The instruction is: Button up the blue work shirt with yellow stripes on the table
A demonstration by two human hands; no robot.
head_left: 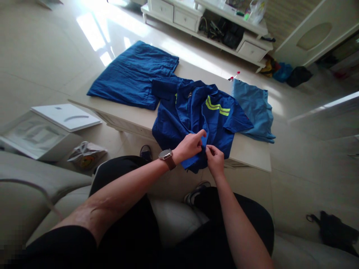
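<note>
Shirt [196,119] collar-far, hem [193,165] pinched: left hand [188,147], right hand [215,160]

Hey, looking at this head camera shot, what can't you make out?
In the head view:
Front fastening of the navy work shirt: hidden by the left hand and right hand.
Wristwatch dial: too small and glary to read.
Light blue garment: partly hidden under the shirt.
Plastic bag: cut off by the top edge.
Dark items under the white cabinet: too shadowed to identify.

Sunlit tile floor [42,59], white drawer cabinet [185,18], beige sofa [30,186], white door [314,37]
</note>
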